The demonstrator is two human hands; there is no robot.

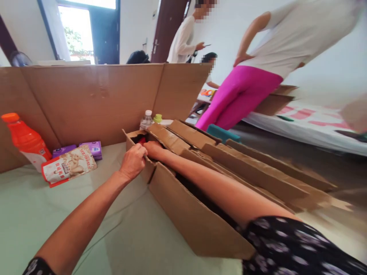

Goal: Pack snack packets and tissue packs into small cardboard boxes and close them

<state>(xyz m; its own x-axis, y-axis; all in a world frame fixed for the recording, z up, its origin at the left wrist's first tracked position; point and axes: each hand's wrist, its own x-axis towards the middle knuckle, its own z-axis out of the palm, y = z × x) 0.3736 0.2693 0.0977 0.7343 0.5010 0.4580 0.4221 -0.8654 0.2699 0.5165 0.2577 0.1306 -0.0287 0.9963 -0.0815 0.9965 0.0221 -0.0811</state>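
My left hand (133,161) is closed on the upper edge of a long, narrow cardboard box (183,214), at its far left corner. My right hand (154,149) reaches over the box into its far end, and the fingers are hidden behind my left hand and the cardboard. A bit of something red (141,141) shows inside the box just beyond my right hand; its kind cannot be made out. The right forearm lies along the box opening.
Left stand an orange bottle (27,141), a snack pouch (70,166) and purple packets (91,149). A cardboard panel (109,103) stands behind. A clear bottle (146,119) is beyond the box; more cardboard compartments (252,172) lie right. Several people are in the background.
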